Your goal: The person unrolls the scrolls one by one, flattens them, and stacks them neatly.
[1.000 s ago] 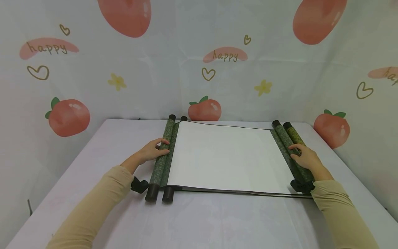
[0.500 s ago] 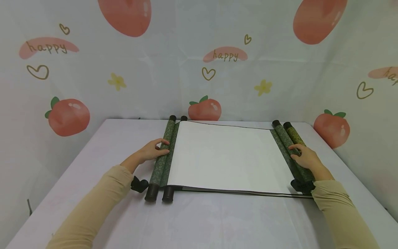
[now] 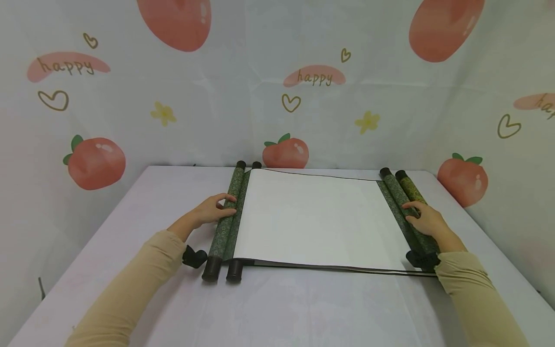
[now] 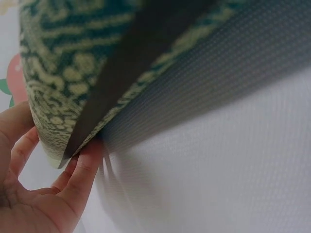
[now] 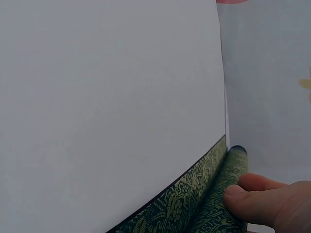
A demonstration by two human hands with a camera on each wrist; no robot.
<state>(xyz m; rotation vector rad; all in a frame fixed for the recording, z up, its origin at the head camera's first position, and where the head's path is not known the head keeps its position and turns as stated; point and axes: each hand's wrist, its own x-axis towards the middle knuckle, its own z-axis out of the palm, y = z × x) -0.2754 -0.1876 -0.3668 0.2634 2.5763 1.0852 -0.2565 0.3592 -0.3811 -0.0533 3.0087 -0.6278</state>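
Observation:
A blank white scroll (image 3: 321, 219) with green brocade borders lies partly unrolled across the table. My left hand (image 3: 210, 209) grips the green patterned roll (image 3: 220, 238) at its left end, thumb and fingers on either side. In the left wrist view, the fingertips (image 4: 90, 155) meet the underside of that brocade. At the other end, my right hand (image 3: 427, 219) holds the right roll (image 3: 396, 185), with the thumb (image 5: 238, 196) on the brocade in the right wrist view. A yellow-green roll (image 3: 412, 188) lies just outside it, partly hidden by this hand.
Dark end knobs (image 3: 234, 271) stick out beyond the scroll's near edge. The white table (image 3: 303, 313) extends in front and on both sides. Behind it hangs a white backdrop (image 3: 238, 96) printed with peaches and hearts. Black wrist mounts (image 3: 195, 258) sit at both cuffs.

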